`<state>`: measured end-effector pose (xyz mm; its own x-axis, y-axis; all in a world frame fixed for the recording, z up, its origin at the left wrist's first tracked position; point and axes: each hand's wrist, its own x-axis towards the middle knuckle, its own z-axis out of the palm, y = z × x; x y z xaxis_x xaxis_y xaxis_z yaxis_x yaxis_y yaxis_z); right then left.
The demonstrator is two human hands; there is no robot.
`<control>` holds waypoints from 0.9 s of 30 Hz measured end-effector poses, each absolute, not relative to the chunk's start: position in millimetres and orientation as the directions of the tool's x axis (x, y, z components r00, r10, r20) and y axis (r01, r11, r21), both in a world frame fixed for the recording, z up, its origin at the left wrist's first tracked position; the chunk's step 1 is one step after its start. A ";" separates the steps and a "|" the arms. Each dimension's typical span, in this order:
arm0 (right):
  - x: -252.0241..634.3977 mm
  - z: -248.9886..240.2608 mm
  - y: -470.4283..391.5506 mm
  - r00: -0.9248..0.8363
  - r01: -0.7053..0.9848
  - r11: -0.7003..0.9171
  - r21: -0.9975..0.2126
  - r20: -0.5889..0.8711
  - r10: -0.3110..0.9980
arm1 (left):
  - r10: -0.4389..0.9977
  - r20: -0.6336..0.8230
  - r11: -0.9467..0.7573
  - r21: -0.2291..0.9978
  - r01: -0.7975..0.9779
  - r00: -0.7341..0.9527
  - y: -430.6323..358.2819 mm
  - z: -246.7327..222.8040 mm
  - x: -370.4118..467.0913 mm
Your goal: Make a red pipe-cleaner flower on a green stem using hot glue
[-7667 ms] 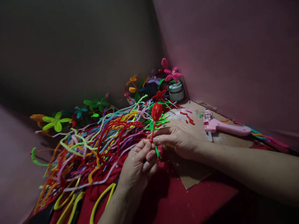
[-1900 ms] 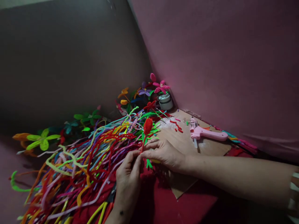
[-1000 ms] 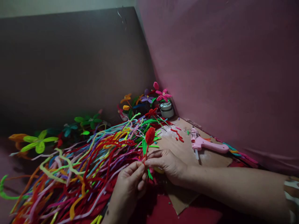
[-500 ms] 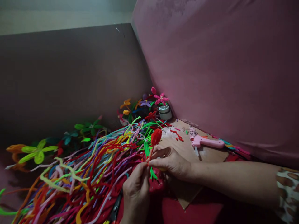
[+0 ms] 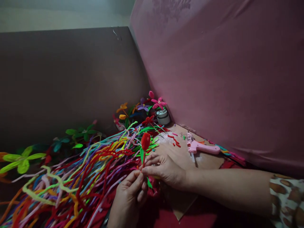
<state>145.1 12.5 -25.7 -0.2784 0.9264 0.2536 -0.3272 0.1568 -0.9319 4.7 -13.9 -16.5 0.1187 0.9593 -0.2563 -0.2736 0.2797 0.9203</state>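
A pipe-cleaner flower (image 5: 145,142) with a red, tulip-like head stands upright between my hands. Its stem is orange-red, and a green leaf (image 5: 142,155) rises beside it. My left hand (image 5: 131,193) pinches the lower stem between thumb and fingers. Just above and to the right, my right hand (image 5: 163,167) also has thumb and fingertips closed on the stem. Below the pinch a green end (image 5: 149,183) sticks out. The exact grip point is partly hidden by the fingertips.
Loose coloured pipe cleaners (image 5: 95,164) are heaped on the left. A pink glue gun (image 5: 204,147) lies on a brown board (image 5: 180,152) with red scraps (image 5: 174,140). Finished flowers (image 5: 23,160) and a small white-lidded jar (image 5: 162,116) stand along the dark panel (image 5: 66,82).
The view has shifted, so everything sits further left. The red flower has turned a little and stands straighter; both hands still pinch its stem.
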 end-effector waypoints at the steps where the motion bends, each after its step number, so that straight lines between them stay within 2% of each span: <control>1: 145.1 -25.3 11.6 -0.258 -0.315 0.188 -0.930 0.274 0.926 | 0.959 -0.253 0.279 0.919 -0.279 0.125 -14.4 -15.8 4.8; 5: 145.4 -20.4 7.3 -0.237 -0.315 0.155 -0.936 0.235 0.942 | 0.960 -0.260 0.281 0.915 -0.291 0.108 -15.1 -15.8 4.4; 9: 145.7 -18.6 8.7 -0.352 -0.434 -0.020 -0.901 0.149 0.924 | 0.952 -0.268 0.302 0.908 -0.292 0.152 -13.1 -18.0 3.5; 14: 143.6 -27.5 17.7 -0.481 -0.534 -0.272 -0.800 0.023 0.876 | 0.929 -0.263 0.332 0.904 -0.271 0.259 -10.9 -16.2 1.2; 22: 144.9 -23.6 16.2 -0.484 -0.539 -0.206 -0.817 0.100 0.869 | 0.875 -0.328 0.443 0.840 -0.314 0.357 -10.8 -15.2 -2.4; 24: 146.0 -21.5 15.1 -0.465 -0.515 -0.183 -0.837 0.093 0.880 | 0.881 -0.321 0.428 0.853 -0.298 0.347 -9.9 -16.9 -1.8; 27: 145.2 -22.1 14.4 -0.398 -0.503 -0.167 -0.848 0.056 0.916 | 0.931 -0.252 0.315 0.920 -0.234 0.264 -9.3 -18.4 -1.4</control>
<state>145.2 14.4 -22.1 -0.3978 0.9158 0.0561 -0.5032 -0.1666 -0.8479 -1.4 -9.3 -18.4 0.2643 0.9310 -0.2519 -0.2341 0.3153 0.9197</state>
